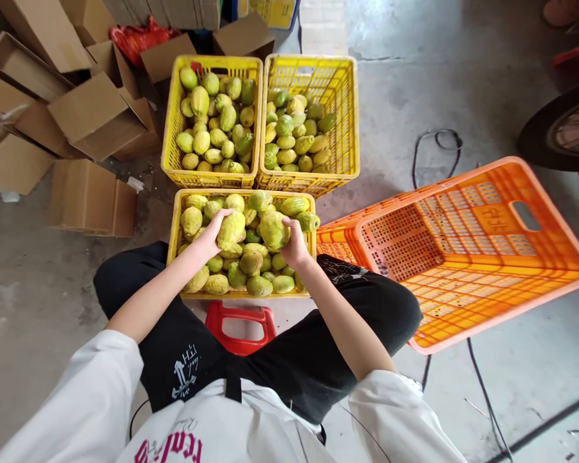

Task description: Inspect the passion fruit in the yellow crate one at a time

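My left hand (215, 236) grips a bumpy yellow-green citron (231, 230), thumb along its upper side. Held in my right hand (294, 242) is a second, greener citron (275, 231), the thumb resting near its top. Both fruits are over the near yellow crate (177, 222), which is filled with more citrons (251, 263) in mixed yellow and green. The fingers under each fruit are mostly hidden. One elongated green fruit (308, 222) lies at the crate's right rim, close to my right hand.
Two more yellow crates with fruit, a left one (168, 145) and a right one (342, 116), stand beyond. An orange crate (496, 218) lies tipped at the right. Cardboard boxes (96, 116) pile up left. A red stool (241, 346), cables (482, 386) and a wheel (567, 125) also show.
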The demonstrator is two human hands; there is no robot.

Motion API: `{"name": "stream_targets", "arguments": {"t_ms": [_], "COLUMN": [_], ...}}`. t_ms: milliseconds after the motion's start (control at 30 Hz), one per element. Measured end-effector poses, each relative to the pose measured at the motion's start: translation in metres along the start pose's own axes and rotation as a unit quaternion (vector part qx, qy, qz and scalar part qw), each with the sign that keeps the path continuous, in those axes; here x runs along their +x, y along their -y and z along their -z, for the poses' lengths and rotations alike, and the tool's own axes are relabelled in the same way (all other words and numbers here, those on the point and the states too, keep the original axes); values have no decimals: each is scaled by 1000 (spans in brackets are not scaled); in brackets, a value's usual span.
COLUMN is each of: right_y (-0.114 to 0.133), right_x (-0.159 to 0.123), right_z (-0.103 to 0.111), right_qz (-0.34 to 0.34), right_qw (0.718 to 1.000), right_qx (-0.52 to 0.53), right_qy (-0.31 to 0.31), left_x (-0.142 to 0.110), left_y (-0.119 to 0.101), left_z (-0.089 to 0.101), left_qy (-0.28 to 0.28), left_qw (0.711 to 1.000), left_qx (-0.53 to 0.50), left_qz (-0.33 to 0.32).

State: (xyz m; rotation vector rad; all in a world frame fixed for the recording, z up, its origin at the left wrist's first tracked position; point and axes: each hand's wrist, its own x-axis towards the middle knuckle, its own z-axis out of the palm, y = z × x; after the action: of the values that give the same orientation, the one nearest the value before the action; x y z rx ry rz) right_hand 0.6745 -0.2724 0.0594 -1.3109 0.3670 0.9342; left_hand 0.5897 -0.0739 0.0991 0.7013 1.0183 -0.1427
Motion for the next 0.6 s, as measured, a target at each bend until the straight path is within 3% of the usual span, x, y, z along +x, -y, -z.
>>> {"name": "stream_targets", "arguments": {"t_ms": [133,233,400,600], "right_y": [-2,-6,-12,-9], "right_x": [3,5,2,-1], "right_z": [3,3,-2,-4], "right_qz": [27,37,54,88], "right_qw": [997,996,997,994], "right_qx": [-68,-56,21,-30], "right_qy": [36,61,46,51], "left_x": [-5,-4,1,-1], "left_y": [0,0,4,7], "left_z": [-6,-7,-2,-1], "left_qy": [4,7,-20,-29], "left_qw": [1000,1000,1000,999], "left_qx": [7,13,11,22], "left_qz": [6,5,17,2]}}
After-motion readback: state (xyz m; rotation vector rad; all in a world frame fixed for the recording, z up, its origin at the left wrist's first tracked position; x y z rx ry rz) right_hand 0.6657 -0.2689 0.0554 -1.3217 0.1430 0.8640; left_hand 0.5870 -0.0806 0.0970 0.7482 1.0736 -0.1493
